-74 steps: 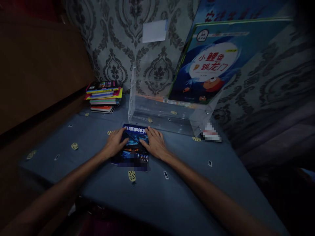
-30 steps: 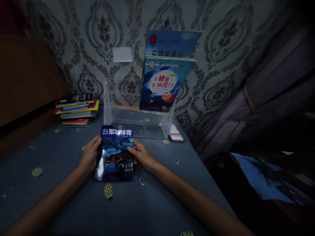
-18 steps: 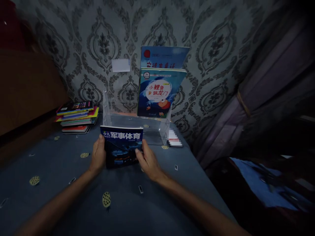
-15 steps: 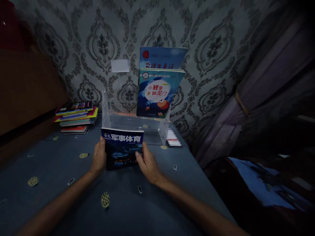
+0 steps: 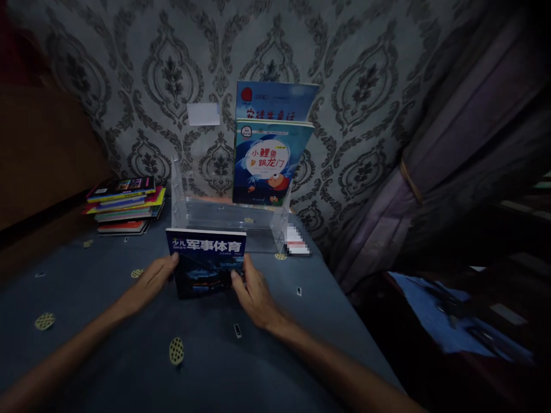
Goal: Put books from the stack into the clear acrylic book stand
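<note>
A dark blue children's book [image 5: 209, 269] with white Chinese lettering on its cover is held upright just above the cloth, in front of a clear acrylic rack [image 5: 179, 198]. My right hand [image 5: 257, 295] grips its right edge, thumb on the cover and fingers behind. At the left edge, my left hand [image 5: 155, 278] touches the book with its fingertips; part of its fingers is hidden. On the rack's right side stand a blue-green book with a fish [image 5: 271, 163] and, behind it, a taller blue book [image 5: 275, 98].
A stack of several books [image 5: 127, 205] lies at the left near the wall. To the rack's right is a blurred-out white item [image 5: 297, 241]. A white label [image 5: 203, 114] is at the rack's upper left. A tied curtain [image 5: 387, 212] hangs beyond the table's right edge.
My left hand has slid lower and outward on the book's left edge, its fingers straighter. The right hand keeps its grip. The whole view has shifted slightly.
</note>
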`<state>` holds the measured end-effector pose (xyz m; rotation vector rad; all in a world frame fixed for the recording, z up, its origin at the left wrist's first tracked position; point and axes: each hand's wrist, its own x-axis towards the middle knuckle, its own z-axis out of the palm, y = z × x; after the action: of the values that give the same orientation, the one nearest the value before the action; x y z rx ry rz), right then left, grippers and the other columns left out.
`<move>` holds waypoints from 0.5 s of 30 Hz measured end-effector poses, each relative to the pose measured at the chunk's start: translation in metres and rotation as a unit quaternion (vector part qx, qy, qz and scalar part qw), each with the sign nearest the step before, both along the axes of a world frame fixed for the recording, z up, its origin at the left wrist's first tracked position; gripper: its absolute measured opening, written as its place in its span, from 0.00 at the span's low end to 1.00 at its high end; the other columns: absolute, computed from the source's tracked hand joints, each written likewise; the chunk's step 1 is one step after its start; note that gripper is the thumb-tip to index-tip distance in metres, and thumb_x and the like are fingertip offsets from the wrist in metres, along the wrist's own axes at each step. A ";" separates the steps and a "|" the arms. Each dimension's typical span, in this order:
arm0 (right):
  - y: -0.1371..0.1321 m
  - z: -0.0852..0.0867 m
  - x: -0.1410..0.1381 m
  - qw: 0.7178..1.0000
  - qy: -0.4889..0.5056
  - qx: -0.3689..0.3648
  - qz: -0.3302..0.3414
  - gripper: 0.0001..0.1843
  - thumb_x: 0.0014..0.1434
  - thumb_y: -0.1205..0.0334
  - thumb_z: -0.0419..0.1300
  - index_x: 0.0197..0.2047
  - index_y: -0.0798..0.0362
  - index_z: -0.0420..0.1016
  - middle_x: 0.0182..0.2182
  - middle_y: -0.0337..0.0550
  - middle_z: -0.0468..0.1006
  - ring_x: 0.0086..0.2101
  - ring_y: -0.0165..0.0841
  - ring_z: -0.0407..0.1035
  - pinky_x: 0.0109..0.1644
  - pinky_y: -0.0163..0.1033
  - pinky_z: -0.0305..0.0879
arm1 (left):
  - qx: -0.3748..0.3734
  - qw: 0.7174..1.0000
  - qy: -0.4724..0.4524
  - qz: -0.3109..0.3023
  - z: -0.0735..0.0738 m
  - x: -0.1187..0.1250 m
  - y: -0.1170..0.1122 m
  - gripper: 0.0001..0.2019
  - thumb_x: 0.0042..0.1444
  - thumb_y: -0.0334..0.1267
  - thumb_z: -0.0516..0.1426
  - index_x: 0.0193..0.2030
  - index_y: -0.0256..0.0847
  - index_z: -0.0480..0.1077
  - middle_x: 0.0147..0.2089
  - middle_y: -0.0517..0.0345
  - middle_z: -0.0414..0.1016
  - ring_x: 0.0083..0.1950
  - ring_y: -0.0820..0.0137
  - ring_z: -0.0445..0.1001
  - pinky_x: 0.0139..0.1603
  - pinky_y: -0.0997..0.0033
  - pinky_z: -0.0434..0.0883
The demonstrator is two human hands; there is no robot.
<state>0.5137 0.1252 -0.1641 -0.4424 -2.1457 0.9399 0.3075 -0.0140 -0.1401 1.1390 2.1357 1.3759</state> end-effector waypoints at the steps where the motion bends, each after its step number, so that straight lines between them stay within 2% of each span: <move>1: 0.000 0.000 -0.001 1.000 -0.001 -0.003 0.002 0.10 0.67 0.61 0.48 0.50 0.49 0.63 0.28 0.36 0.70 0.26 0.35 0.65 0.32 0.39 0.59 | -0.016 0.999 0.006 -0.033 0.002 -0.002 -0.004 0.31 0.53 0.72 0.53 0.32 0.44 0.77 0.33 0.55 0.77 0.40 0.60 0.75 0.46 0.65 0.76; 3: 0.000 0.000 -0.002 1.000 -0.002 -0.006 0.003 0.12 0.67 0.61 0.48 0.52 0.49 0.63 0.28 0.37 0.70 0.27 0.35 0.66 0.32 0.39 0.59 | -0.040 0.996 0.011 -0.085 0.003 -0.004 -0.009 0.28 0.55 0.69 0.53 0.34 0.46 0.78 0.30 0.57 0.75 0.36 0.62 0.75 0.43 0.66 0.76; 5: 0.000 0.000 -0.003 1.000 -0.003 -0.002 -0.005 0.13 0.66 0.61 0.48 0.53 0.50 0.63 0.27 0.37 0.70 0.27 0.36 0.67 0.32 0.39 0.59 | -0.047 0.993 0.013 -0.108 0.002 -0.004 -0.010 0.26 0.56 0.67 0.53 0.33 0.47 0.78 0.28 0.57 0.75 0.34 0.62 0.74 0.41 0.66 0.76; 10: -0.002 0.000 -0.001 1.000 -0.005 -0.003 -0.010 0.13 0.66 0.61 0.47 0.51 0.50 0.64 0.26 0.36 0.70 0.26 0.36 0.67 0.32 0.40 0.59 | -0.038 0.990 0.027 -0.131 -0.004 -0.002 -0.008 0.25 0.58 0.64 0.53 0.35 0.46 0.79 0.29 0.54 0.76 0.36 0.62 0.74 0.42 0.66 0.76; 15: 0.000 0.001 0.004 1.000 -0.004 -0.027 -0.003 0.12 0.66 0.59 0.47 0.50 0.50 0.63 0.27 0.36 0.70 0.27 0.35 0.67 0.31 0.39 0.59 | -0.072 0.986 0.002 -0.149 0.006 0.006 -0.007 0.27 0.59 0.66 0.51 0.28 0.45 0.75 0.27 0.55 0.76 0.35 0.63 0.76 0.41 0.68 0.76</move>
<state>0.5175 0.1251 -0.1632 -0.4790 -2.1303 0.9963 0.3136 -0.0205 -0.1338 1.3390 1.9349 1.0698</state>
